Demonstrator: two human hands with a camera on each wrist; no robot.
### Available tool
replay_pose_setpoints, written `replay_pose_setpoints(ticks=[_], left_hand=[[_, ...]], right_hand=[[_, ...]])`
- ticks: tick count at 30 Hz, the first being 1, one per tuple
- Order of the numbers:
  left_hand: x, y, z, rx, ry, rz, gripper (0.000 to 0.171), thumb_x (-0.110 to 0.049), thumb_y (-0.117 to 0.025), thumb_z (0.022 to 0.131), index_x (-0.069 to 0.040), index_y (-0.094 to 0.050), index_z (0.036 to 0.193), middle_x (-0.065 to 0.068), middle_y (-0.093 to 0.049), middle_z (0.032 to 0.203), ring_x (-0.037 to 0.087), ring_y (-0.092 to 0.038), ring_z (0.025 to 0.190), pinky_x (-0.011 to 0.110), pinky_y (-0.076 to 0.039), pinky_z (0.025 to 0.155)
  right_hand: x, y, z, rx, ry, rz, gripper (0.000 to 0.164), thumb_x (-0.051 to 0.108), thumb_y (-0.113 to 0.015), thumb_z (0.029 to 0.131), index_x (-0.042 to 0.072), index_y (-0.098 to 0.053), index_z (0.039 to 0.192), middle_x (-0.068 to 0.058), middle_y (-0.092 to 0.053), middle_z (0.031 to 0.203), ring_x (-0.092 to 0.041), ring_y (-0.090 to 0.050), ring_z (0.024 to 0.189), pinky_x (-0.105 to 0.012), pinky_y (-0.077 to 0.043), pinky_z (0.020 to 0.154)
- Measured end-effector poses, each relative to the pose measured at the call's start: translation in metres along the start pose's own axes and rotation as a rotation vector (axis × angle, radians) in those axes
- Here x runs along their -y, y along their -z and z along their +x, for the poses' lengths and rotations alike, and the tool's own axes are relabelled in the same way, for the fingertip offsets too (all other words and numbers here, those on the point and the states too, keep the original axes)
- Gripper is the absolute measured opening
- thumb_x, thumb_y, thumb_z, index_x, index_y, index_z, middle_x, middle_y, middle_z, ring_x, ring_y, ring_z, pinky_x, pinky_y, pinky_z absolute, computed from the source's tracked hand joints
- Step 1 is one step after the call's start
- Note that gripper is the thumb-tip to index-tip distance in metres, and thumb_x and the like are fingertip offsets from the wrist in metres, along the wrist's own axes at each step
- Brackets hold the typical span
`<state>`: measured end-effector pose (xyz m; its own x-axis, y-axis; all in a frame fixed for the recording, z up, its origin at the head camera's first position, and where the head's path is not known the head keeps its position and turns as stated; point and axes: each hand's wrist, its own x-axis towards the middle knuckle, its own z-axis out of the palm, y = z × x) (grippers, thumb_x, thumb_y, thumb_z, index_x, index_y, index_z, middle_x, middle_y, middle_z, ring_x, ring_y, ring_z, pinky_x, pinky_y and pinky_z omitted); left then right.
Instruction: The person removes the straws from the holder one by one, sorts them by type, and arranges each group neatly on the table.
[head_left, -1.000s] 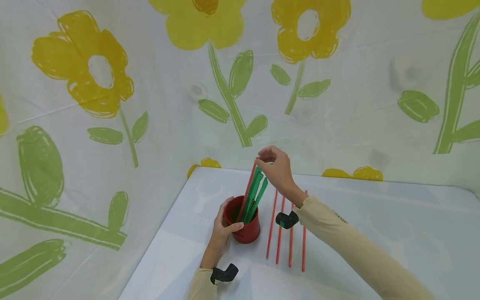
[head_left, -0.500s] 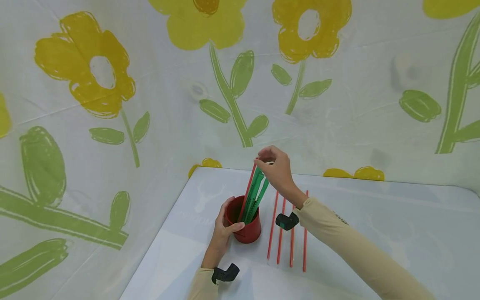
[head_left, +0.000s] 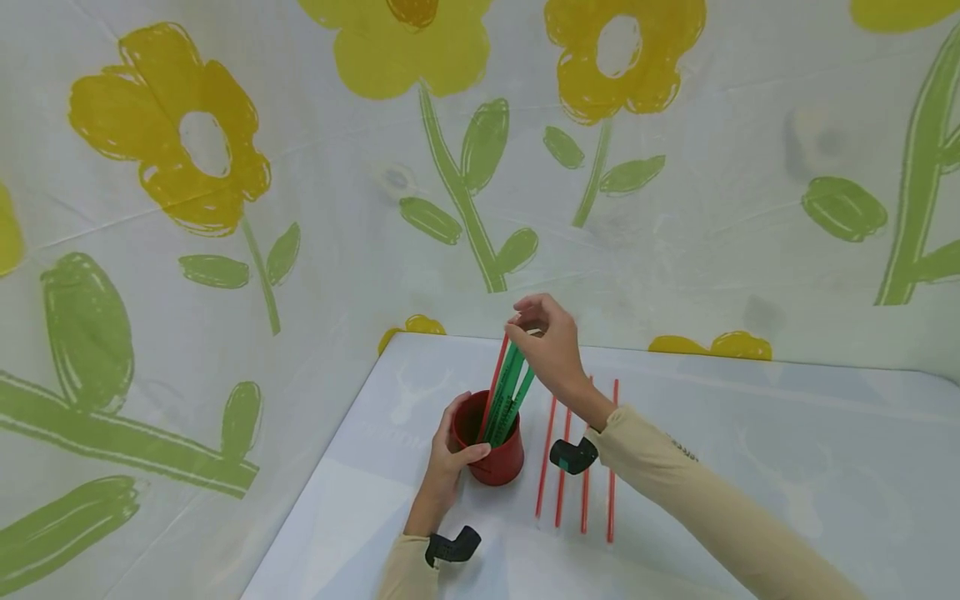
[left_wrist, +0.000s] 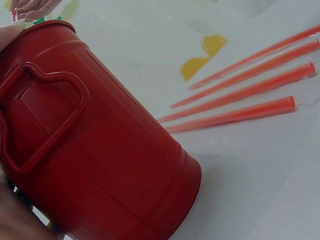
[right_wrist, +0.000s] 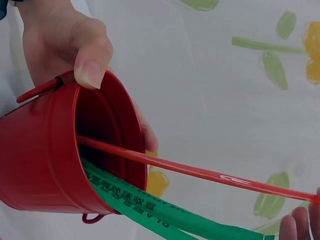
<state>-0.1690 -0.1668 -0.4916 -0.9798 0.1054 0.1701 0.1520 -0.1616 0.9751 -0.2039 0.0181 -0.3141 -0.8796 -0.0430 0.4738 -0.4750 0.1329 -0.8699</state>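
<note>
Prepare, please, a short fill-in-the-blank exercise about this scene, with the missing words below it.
1. The left hand grips a metal bucket, and the printed straw wrappers inside it are coloured ____.
2. The right hand pinches a straw coloured ____.
3. Beside the bucket, ____ red straws lie on the table.
Missing words: green; red; four.

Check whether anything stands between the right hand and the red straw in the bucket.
Nothing visible does: the right hand pinches the red straw near its top. Green packets stand beside it in the bucket.
</note>
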Motion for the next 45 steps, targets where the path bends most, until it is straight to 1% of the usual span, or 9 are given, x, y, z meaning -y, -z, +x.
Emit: replay_pose_setpoints(ticks=[5,12,16,19,22,25,32,40,45], left_hand=[[0.0,-0.001,0.001,-0.003,0.007,-0.007,0.077,-0.01,-0.068,0.077,-0.016,-0.032,0.145,0.011,-0.042,0.139,0.026,-0.037,0.125,0.036,-0.044,0.095],[0.0,-0.001,0.001,-0.006,0.001,-0.002,0.077,-0.01,-0.068,0.077,-0.016,-0.031,0.145,0.011,-0.042,0.139,0.027,-0.037,0.126,0.036,-0.044,0.095],[-0.001,-0.001,0.002,-0.006,0.004,-0.004,0.078,-0.01,-0.068,0.077,-0.015,-0.031,0.145,0.011,-0.042,0.139,0.028,-0.037,0.126,0.037,-0.043,0.096],[-0.001,-0.002,0.002,-0.01,0.007,-0.008,0.079,-0.009,-0.067,0.077,-0.012,-0.029,0.146,0.011,-0.042,0.139,0.027,-0.037,0.125,0.036,-0.043,0.097],[0.0,-0.003,0.002,-0.013,0.019,-0.008,0.078,-0.009,-0.068,0.078,-0.012,-0.03,0.146,0.01,-0.042,0.139,0.025,-0.038,0.125,0.036,-0.043,0.097],[0.0,-0.004,0.002,-0.009,0.028,-0.01,0.078,-0.009,-0.068,0.078,-0.012,-0.029,0.146,0.01,-0.042,0.139,0.025,-0.037,0.126,0.037,-0.044,0.096],[-0.001,-0.003,0.0,-0.016,0.023,-0.002,0.078,-0.007,-0.067,0.078,-0.013,-0.03,0.145,0.01,-0.042,0.139,0.027,-0.038,0.125,0.036,-0.043,0.096],[-0.001,-0.001,-0.001,-0.012,0.019,0.013,0.078,-0.006,-0.067,0.078,-0.013,-0.029,0.146,0.01,-0.041,0.141,0.027,-0.037,0.126,0.036,-0.042,0.097],[-0.001,-0.001,-0.003,-0.015,0.026,0.013,0.077,-0.007,-0.067,0.078,-0.017,-0.031,0.145,0.01,-0.04,0.141,0.027,-0.037,0.126,0.036,-0.042,0.098]], right_hand=[[0.0,-0.001,-0.002,0.003,-0.009,0.04,0.022,-0.001,-0.06,0.088,-0.006,-0.055,0.108,-0.023,-0.062,0.096,-0.033,-0.06,0.089,-0.023,-0.049,0.076],[0.0,-0.003,-0.006,0.019,-0.044,0.081,0.023,-0.005,-0.058,0.088,-0.008,-0.054,0.11,-0.025,-0.06,0.096,-0.035,-0.06,0.09,-0.017,-0.046,0.071],[-0.009,-0.007,-0.009,0.028,-0.054,0.09,0.024,-0.004,-0.06,0.087,-0.007,-0.054,0.11,-0.023,-0.06,0.097,-0.033,-0.061,0.091,-0.029,-0.05,0.082],[-0.011,-0.009,-0.012,0.039,-0.058,0.084,0.023,-0.003,-0.061,0.087,-0.006,-0.055,0.109,-0.022,-0.062,0.097,-0.033,-0.061,0.09,-0.033,-0.051,0.083],[-0.007,-0.012,-0.017,0.057,-0.074,0.084,0.024,-0.003,-0.06,0.087,-0.007,-0.054,0.109,-0.025,-0.063,0.097,-0.035,-0.062,0.088,-0.024,-0.052,0.074],[-0.018,-0.016,-0.02,0.077,-0.083,0.093,0.023,-0.003,-0.06,0.087,-0.004,-0.056,0.109,-0.024,-0.065,0.097,-0.036,-0.064,0.085,-0.023,-0.053,0.068],[-0.052,-0.03,-0.031,0.105,-0.056,0.027,0.021,0.003,-0.065,0.086,0.004,-0.06,0.107,-0.009,-0.068,0.093,-0.022,-0.065,0.082,-0.032,-0.053,0.073],[-0.067,-0.038,-0.049,0.102,-0.083,-0.014,0.017,0.006,-0.068,0.085,0.01,-0.061,0.1,0.001,-0.065,0.087,-0.011,-0.063,0.077,-0.028,-0.054,0.071],[-0.073,-0.042,-0.057,0.099,-0.103,-0.001,0.018,0.006,-0.069,0.084,0.01,-0.061,0.1,0.0,-0.066,0.088,-0.011,-0.064,0.077,-0.026,-0.054,0.068]])
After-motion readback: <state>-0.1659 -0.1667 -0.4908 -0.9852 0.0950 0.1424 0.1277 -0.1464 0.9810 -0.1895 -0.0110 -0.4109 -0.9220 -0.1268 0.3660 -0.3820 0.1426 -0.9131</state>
